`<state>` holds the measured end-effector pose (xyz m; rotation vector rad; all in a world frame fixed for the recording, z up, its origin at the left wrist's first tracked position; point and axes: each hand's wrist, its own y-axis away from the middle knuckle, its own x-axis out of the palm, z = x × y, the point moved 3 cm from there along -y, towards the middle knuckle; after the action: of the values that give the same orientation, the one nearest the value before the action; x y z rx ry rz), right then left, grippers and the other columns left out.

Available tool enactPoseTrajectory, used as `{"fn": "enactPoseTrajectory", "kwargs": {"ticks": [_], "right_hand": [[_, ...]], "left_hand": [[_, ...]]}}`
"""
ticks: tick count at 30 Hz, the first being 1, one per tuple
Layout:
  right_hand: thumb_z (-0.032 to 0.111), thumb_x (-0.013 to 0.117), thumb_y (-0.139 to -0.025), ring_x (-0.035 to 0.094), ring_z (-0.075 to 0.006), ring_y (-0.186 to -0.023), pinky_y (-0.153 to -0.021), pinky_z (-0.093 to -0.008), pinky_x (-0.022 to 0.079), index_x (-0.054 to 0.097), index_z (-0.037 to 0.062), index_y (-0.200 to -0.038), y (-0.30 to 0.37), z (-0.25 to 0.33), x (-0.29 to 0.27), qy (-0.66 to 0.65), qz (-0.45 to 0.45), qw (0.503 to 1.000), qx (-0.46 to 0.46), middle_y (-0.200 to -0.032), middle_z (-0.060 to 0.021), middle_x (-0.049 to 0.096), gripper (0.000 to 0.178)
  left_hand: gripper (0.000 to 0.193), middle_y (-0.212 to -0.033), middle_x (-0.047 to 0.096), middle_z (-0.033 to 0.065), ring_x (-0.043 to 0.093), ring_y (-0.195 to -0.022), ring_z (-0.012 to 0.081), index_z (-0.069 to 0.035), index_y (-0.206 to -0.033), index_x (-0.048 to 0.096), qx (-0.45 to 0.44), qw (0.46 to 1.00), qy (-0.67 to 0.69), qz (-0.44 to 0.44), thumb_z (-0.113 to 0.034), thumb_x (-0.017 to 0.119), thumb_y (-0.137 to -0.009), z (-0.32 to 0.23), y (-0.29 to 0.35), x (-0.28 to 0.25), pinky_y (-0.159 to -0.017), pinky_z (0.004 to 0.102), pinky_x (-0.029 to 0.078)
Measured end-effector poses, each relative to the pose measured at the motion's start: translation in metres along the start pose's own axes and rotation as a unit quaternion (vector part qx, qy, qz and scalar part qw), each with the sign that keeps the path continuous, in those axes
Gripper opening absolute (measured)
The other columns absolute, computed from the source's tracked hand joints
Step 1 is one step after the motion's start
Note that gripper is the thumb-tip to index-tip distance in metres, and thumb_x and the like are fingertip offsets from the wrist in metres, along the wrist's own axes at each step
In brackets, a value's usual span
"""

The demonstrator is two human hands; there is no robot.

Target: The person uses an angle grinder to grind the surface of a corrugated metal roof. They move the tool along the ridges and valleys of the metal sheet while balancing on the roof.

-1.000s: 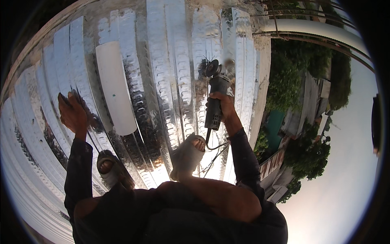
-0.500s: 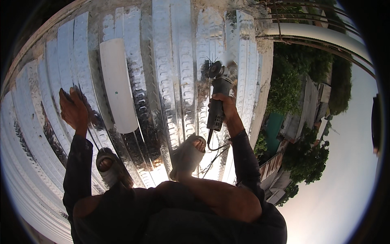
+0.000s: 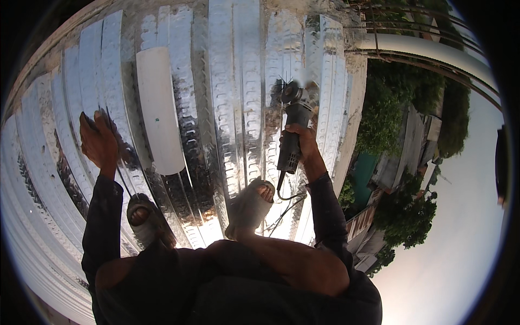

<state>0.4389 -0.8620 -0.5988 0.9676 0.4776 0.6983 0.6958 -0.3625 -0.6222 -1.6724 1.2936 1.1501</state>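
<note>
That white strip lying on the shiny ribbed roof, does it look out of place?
Somewhat. The white strip lies loose and slightly slanted across the corrugated metal roof, between the left hand pressed on the sheet and the right hand gripping an angle grinder.

Your right hand (image 3: 303, 143) covers the middle of the angle grinder (image 3: 291, 127), its disc at upper centre is too dark to make out, and your left hand's (image 3: 97, 141) fingers (image 3: 86, 122) lie in shadow against the corrugated metal sheet (image 3: 238, 81).
</note>
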Motion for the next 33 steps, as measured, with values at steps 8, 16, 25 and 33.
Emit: {"fn": "enactPoseTrajectory", "kwargs": {"ticks": [8,16,25,33], "right_hand": [[0.009,0.071,-0.083,0.067,-0.0241,-0.064,-0.056,-0.0385,0.058,0.067,-0.0034,-0.095,0.003,0.004,0.005,0.000,0.001,1.000,0.002,-0.080,-0.0110,0.066,0.018],[0.010,0.072,-0.083,0.067,-0.0243,-0.063,-0.056,-0.0385,0.058,0.066,-0.0034,-0.096,-0.003,0.000,0.004,-0.013,-0.003,1.000,0.002,-0.079,-0.0111,0.065,0.020],[0.012,0.072,-0.084,0.067,-0.0236,-0.062,-0.056,-0.0380,0.058,0.065,-0.0027,-0.095,-0.003,0.000,0.005,-0.005,0.000,1.000,0.002,-0.077,-0.0109,0.065,0.019],[0.011,0.071,-0.083,0.068,-0.0256,-0.062,-0.057,-0.0389,0.059,0.065,-0.0068,-0.096,-0.011,-0.005,-0.004,0.007,-0.001,1.000,0.006,-0.078,-0.0136,0.066,0.023]], "left_hand": [[0.069,-0.146,0.056,0.0201,0.053,-0.135,0.0393,-0.003,-0.151,0.047,0.000,1.000,0.002,0.003,-0.055,0.043,-0.105,0.000,0.000,-0.001,-0.113,0.0543,0.035],[0.069,-0.147,0.056,0.0202,0.052,-0.136,0.0389,-0.003,-0.150,0.047,-0.002,1.000,0.002,0.000,-0.055,0.044,-0.105,0.001,0.000,-0.001,-0.114,0.0538,0.034],[0.069,-0.146,0.057,0.0194,0.053,-0.135,0.0385,-0.003,-0.150,0.047,-0.006,1.000,0.000,-0.002,-0.055,0.044,-0.104,0.000,0.000,0.000,-0.113,0.0528,0.035],[0.069,-0.142,0.059,0.0187,0.054,-0.132,0.0378,-0.005,-0.150,0.047,-0.007,1.000,0.002,-0.004,-0.055,0.044,-0.104,0.001,0.000,0.001,-0.113,0.0524,0.035]]}}
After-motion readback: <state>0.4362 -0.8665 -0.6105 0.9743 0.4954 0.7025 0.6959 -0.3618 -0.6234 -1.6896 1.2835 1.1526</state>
